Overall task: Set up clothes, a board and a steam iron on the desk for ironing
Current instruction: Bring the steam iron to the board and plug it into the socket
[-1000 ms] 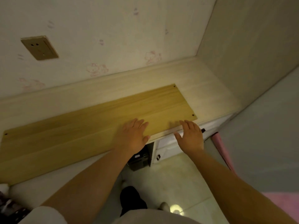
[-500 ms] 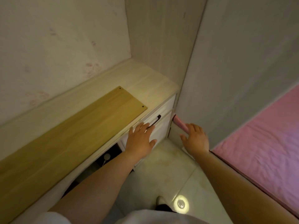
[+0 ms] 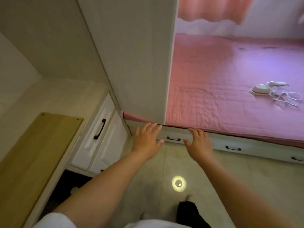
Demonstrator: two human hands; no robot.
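Steam iron (image 3: 261, 90) on bed (image 3: 213, 83), well beyond empty hands (image 3: 172, 142)

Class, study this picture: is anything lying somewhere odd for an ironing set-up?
Yes. The steam iron lies on the pink bedspread with its cord loosely tangled beside it, far from the wooden board on the desk. Both hands are empty.
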